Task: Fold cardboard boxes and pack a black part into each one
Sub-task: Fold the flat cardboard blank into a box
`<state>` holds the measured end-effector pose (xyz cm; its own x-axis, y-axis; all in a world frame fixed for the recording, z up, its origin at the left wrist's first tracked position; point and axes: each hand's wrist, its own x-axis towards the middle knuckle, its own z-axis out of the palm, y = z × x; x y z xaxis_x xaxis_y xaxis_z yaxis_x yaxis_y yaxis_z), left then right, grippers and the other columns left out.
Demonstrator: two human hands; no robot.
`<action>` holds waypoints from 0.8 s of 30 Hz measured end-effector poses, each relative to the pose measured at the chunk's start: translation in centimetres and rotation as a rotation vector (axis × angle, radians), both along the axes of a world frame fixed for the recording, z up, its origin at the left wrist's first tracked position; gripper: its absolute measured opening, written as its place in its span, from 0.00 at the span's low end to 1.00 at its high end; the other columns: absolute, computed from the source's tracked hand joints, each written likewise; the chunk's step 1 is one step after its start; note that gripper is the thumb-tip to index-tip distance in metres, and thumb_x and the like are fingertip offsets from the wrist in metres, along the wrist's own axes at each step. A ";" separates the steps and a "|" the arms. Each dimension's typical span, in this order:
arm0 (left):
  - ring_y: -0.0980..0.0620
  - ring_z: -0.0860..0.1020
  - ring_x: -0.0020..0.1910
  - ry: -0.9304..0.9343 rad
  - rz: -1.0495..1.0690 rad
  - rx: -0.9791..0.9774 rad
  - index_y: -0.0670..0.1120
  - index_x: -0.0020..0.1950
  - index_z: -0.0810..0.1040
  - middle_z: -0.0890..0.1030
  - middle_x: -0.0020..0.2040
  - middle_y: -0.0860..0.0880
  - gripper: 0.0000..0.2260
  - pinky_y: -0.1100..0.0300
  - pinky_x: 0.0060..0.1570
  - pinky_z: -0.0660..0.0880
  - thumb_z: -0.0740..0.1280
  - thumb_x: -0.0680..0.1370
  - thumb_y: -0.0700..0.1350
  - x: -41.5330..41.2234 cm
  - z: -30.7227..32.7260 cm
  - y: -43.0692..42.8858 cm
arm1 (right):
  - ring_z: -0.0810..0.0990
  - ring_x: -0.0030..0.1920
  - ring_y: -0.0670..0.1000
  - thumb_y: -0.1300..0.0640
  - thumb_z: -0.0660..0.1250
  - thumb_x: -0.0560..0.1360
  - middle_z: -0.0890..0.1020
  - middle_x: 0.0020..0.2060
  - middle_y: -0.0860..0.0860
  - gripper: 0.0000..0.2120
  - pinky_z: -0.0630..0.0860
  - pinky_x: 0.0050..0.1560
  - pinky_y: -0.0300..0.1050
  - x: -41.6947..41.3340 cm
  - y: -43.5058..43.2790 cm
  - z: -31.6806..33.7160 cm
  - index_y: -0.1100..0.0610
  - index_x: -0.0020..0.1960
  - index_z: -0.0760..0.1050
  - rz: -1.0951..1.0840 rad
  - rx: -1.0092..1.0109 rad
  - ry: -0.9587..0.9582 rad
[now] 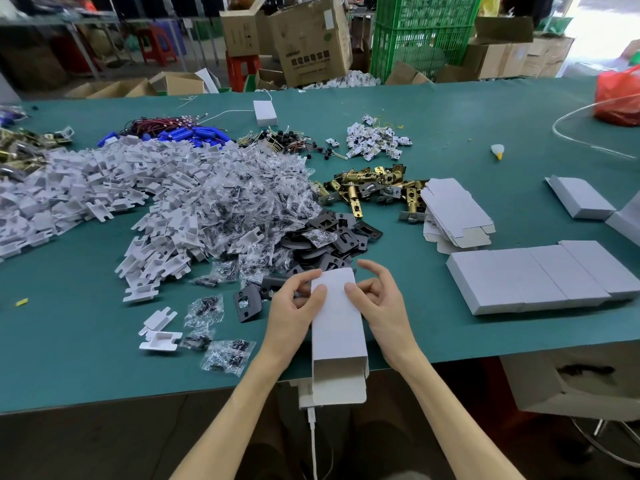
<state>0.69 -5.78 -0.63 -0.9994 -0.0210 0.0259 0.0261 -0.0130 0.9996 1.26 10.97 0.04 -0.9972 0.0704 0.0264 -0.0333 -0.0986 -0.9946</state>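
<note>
Left grip (294, 308) and right grip (382, 306) both pinch white box (337, 327), thumbs on top; box's open end overhangs worktop (104, 341) edge.

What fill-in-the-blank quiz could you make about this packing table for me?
1. The left hand and the right hand together hold one white cardboard box whose near end is ____.
2. The pile of flat metal plates just beyond the hands is ____ in colour.
3. The row of closed white boxes lies on the person's ____ side.

Missing words: open; black; right.
</note>
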 end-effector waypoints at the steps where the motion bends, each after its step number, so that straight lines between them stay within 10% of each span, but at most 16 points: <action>1: 0.57 0.82 0.40 -0.001 0.004 -0.014 0.46 0.66 0.81 0.81 0.50 0.44 0.13 0.60 0.39 0.80 0.71 0.82 0.44 0.0 0.0 0.0 | 0.82 0.42 0.50 0.58 0.71 0.80 0.81 0.42 0.57 0.19 0.79 0.44 0.43 0.0 0.0 0.0 0.50 0.69 0.73 0.001 0.015 0.008; 11: 0.51 0.85 0.50 0.016 -0.014 -0.018 0.48 0.60 0.82 0.82 0.59 0.44 0.09 0.58 0.43 0.81 0.72 0.81 0.46 -0.3 -0.3 0.1 | 0.85 0.49 0.49 0.55 0.70 0.81 0.78 0.60 0.51 0.04 0.80 0.45 0.42 0.0 0.1 -0.3 0.52 0.55 0.82 0.001 0.077 0.013; 17: 0.53 0.83 0.45 0.014 -0.063 -0.046 0.47 0.54 0.84 0.86 0.49 0.48 0.07 0.59 0.40 0.78 0.73 0.80 0.49 -0.4 -0.5 -0.1 | 0.82 0.44 0.46 0.54 0.71 0.80 0.85 0.45 0.50 0.03 0.78 0.41 0.39 0.2 0.2 -0.1 0.53 0.50 0.83 0.014 0.036 0.006; 24: 0.54 0.81 0.44 0.025 -0.011 0.037 0.48 0.53 0.85 0.86 0.47 0.48 0.07 0.60 0.43 0.77 0.74 0.79 0.49 -0.3 -0.9 -0.3 | 0.84 0.50 0.46 0.49 0.72 0.78 0.83 0.54 0.48 0.13 0.80 0.47 0.41 0.2 0.2 0.3 0.50 0.61 0.80 0.035 -0.006 0.019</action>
<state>0.34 -6.11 -1.50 -0.9987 -0.0118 0.0504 0.0509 -0.0504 0.9974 1.44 11.19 0.34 -0.9984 0.0355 0.0447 -0.0482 -0.1058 -0.9932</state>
